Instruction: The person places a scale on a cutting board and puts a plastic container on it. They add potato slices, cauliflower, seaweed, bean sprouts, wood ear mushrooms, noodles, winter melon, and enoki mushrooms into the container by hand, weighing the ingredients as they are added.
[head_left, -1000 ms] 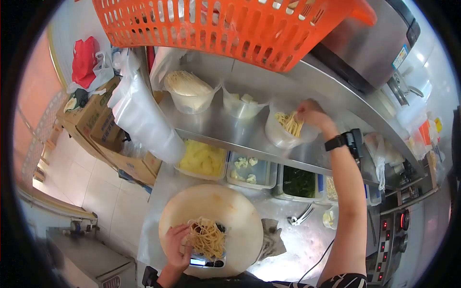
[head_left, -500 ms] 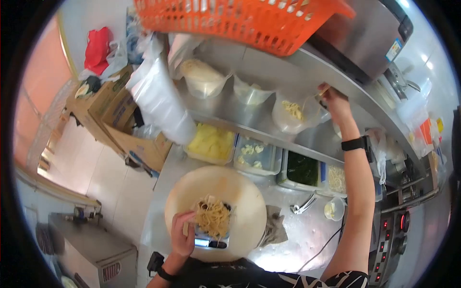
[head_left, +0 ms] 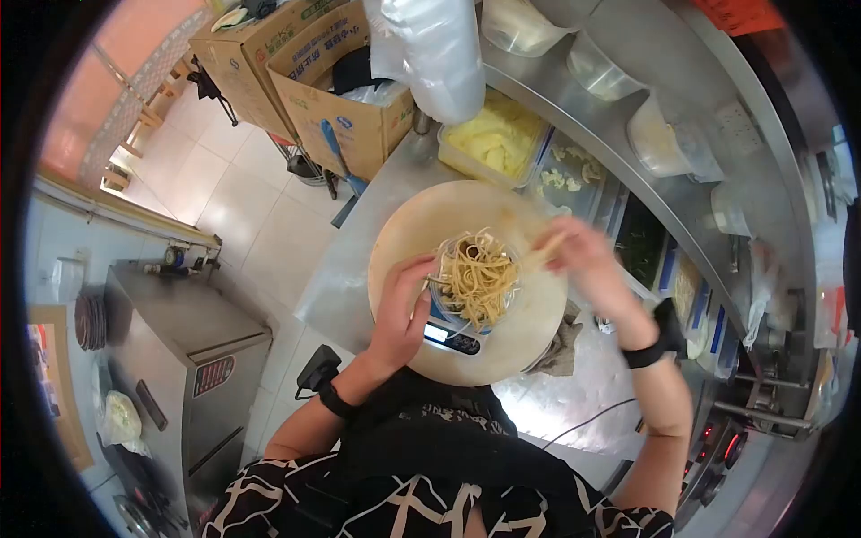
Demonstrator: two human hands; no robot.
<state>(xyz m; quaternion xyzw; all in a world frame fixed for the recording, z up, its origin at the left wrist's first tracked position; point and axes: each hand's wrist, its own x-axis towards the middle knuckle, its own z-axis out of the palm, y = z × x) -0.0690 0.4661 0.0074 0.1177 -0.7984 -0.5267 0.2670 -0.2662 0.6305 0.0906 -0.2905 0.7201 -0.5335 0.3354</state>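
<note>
A round clear plastic bowl point(head_left: 514, 300), heaped with long pale yellow strips point(head_left: 482, 280), stands on a small digital scale with a lit display point(head_left: 451, 338), near the middle of a thick round cream-coloured chopping board point(head_left: 408, 224) on the stainless steel counter point(head_left: 345, 273). The left hand point(head_left: 399, 309) touches the bowl's left side, its fingers and thumb parted. The right hand point(head_left: 583, 255), blurred, is just beside the bowl over the board's right edge, its fingertips together on a few pale strips. Along the counter's back edge, from its left corner, come a clear rectangular tub of yellow pieces point(head_left: 462, 164), a clear tub of small whitish pieces point(head_left: 565, 170) and a tub of dark green leaves point(head_left: 639, 251). A roll of clear plastic bags point(head_left: 439, 58) hangs in front of the yellow tub's left end and hides part of an open brown cardboard box point(head_left: 341, 134). Above the tubs, a stainless steel shelf point(head_left: 574, 103) carries translucent plastic containers point(head_left: 659, 143). A crumpled grey cloth point(head_left: 565, 345) lies by the board's lower right edge; the right forearm covers part of the counter beyond it. A thin black cable point(head_left: 592, 420) crosses the counter's near right part.
</note>
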